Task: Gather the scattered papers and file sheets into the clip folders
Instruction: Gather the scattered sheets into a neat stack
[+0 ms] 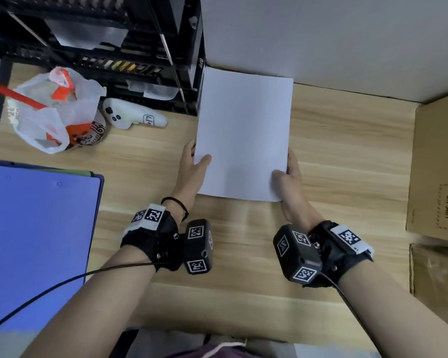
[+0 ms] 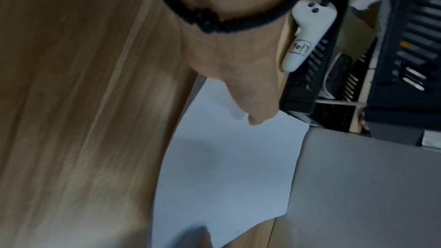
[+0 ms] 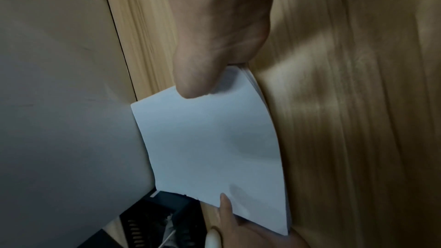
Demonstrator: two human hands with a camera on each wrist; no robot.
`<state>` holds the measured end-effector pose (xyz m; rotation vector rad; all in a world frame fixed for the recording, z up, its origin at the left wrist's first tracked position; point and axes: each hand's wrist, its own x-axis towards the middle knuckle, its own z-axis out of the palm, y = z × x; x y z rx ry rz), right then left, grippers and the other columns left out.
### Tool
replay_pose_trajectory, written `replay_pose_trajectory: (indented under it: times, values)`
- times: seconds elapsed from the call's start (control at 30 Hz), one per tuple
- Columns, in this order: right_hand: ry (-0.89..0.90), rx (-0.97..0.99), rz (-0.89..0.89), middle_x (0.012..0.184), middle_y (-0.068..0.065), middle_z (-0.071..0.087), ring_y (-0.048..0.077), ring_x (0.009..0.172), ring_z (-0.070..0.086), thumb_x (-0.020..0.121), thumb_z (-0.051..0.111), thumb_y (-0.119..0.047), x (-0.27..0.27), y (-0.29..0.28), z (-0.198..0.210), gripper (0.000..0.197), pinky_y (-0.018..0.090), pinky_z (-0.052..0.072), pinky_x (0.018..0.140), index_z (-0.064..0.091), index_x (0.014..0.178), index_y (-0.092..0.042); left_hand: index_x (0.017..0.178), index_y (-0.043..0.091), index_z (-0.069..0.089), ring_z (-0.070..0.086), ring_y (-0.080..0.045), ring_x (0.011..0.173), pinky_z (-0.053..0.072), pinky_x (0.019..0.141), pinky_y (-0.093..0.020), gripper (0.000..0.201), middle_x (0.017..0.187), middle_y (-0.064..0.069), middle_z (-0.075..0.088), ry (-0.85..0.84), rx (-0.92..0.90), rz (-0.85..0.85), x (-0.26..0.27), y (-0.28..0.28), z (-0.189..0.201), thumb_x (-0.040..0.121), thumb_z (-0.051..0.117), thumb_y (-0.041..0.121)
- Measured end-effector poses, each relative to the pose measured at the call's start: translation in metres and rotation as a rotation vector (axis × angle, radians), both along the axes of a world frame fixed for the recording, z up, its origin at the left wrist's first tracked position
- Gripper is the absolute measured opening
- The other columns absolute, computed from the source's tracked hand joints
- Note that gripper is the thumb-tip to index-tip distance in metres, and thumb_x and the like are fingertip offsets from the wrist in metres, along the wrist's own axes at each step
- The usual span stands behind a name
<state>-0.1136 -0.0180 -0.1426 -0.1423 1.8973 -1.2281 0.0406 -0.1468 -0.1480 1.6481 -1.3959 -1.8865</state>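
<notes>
Fingers (image 1: 292,161) of the right hand (image 1: 289,186) curl under the near right corner of a thin stack of plain white paper sheets (image 1: 243,135), thumb clamped down on top. Over on the other side the left hand (image 1: 192,171) does the same at the near left edge, thumb pressed on the top sheet and the rest tucked beneath. So both hands are pinching the stack, one per side, and it sits between them over the middle of the pale wood-grain bench (image 1: 347,151), far end reaching toward the grey wall panel (image 1: 321,34). Whether that far end rests on the bench or is lifted, I can't tell; the right wrist view shows the stack bowing a little.

Off to the left lies a blue clip folder (image 1: 36,228), well apart from the paper, with a greenish edge peeking from under it. That looks like where these sheets are headed.

Watch the risks here: the grip is only at the near corners, so the sheets could fan or slide apart on the swing left. The black slotted plastic file rack (image 1: 140,60) stands just beside the stack's far left corner, with a white handheld controller (image 1: 132,116) and a white-and-orange plastic bag (image 1: 55,109) near it; a wide sweep could catch any of them.
</notes>
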Motion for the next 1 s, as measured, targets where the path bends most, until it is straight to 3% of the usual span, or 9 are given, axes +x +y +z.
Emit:
replay_pose_trajectory:
  times: [0.13,0.23,0.33,0.47,0.6,0.73,0.83,0.93,1.0]
  values:
    - [-0.030,-0.024,0.009,0.128,-0.001,0.063,0.022,0.118,0.060,0.073,0.032,0.002,-0.002,-0.010,0.002,0.071,0.042,0.051,0.098,0.046,0.137,-0.027,0.131,0.029,0.050,0.054,-0.011,0.118,0.047,0.103,-0.037,0.048,0.134,0.002,0.053,-0.018,-0.081,-0.093,-0.003,-0.012,0.005,0.086,0.043,0.014]
    - [-0.068,-0.018,0.012,0.118,-0.001,0.066,0.019,0.103,0.065,0.080,0.035,0.004,-0.004,-0.011,0.007,0.058,0.029,0.056,0.077,0.050,0.128,-0.024,0.125,0.024,0.056,0.051,-0.008,0.114,0.047,0.098,-0.031,0.042,0.130,0.003,0.045,-0.029,-0.139,-0.117,-0.001,-0.015,0.013,0.089,0.041,0.008]
    - [-0.028,-0.020,0.003,0.102,-0.003,0.065,0.014,0.088,0.062,0.086,0.035,0.005,-0.006,-0.008,0.009,0.040,0.016,0.050,0.063,0.053,0.116,-0.015,0.142,0.023,0.041,0.044,0.001,0.118,0.038,0.101,-0.020,0.048,0.136,0.013,0.043,-0.036,-0.076,-0.069,0.005,-0.009,0.014,0.095,0.042,0.014]
    - [-0.041,-0.024,0.060,0.089,-0.012,0.058,-0.008,0.072,0.056,0.092,0.038,0.002,-0.004,-0.006,0.006,0.028,0.011,0.045,0.063,0.053,0.097,-0.022,0.152,0.030,0.023,0.034,-0.007,0.139,0.028,0.117,-0.034,0.067,0.154,0.014,0.032,-0.049,-0.019,-0.086,0.006,-0.001,0.017,0.089,0.045,0.029]
    - [-0.071,-0.042,0.091,0.120,-0.006,0.063,0.005,0.102,0.062,0.091,0.039,0.001,-0.008,0.000,0.006,0.043,0.017,0.049,0.076,0.049,0.129,-0.017,0.153,0.029,-0.009,0.016,-0.008,0.146,0.021,0.108,-0.019,0.074,0.160,0.012,0.013,-0.072,-0.005,-0.075,0.005,0.001,0.017,0.099,0.041,0.018]
    - [-0.116,-0.084,0.085,0.128,-0.004,0.062,0.011,0.113,0.061,0.090,0.039,0.002,-0.016,0.004,0.002,0.048,0.023,0.050,0.087,0.048,0.134,-0.017,0.150,0.038,0.019,0.030,-0.009,0.141,0.024,0.118,-0.038,0.071,0.152,0.017,0.033,-0.094,-0.037,-0.210,0.009,0.002,0.014,0.086,0.048,0.032]
    - [-0.197,-0.112,0.080,0.133,0.000,0.058,0.015,0.119,0.058,0.088,0.043,-0.003,-0.025,0.007,-0.006,0.038,0.023,0.047,0.086,0.046,0.123,-0.018,0.150,0.026,0.023,0.042,-0.002,0.128,0.031,0.111,-0.030,0.068,0.141,0.021,0.043,-0.080,-0.024,-0.198,0.009,-0.004,0.017,0.087,0.049,0.028]
    - [-0.255,-0.116,0.014,0.093,-0.017,0.047,-0.001,0.088,0.047,0.081,0.049,-0.011,-0.031,0.013,-0.013,0.031,0.019,0.037,0.073,0.037,0.091,-0.038,0.145,0.015,0.030,0.040,-0.005,0.126,0.033,0.101,-0.019,0.050,0.136,0.013,0.043,-0.022,-0.040,-0.141,0.010,-0.007,0.018,0.097,0.043,0.008]
    - [-0.213,-0.093,-0.090,0.086,-0.018,0.043,-0.001,0.078,0.043,0.083,0.049,-0.008,-0.031,0.021,-0.012,0.030,0.019,0.036,0.069,0.040,0.086,-0.036,0.129,0.023,0.045,0.039,-0.008,0.119,0.030,0.101,-0.019,0.037,0.124,0.011,0.046,-0.026,-0.046,-0.087,0.017,-0.005,0.015,0.096,0.043,0.007]
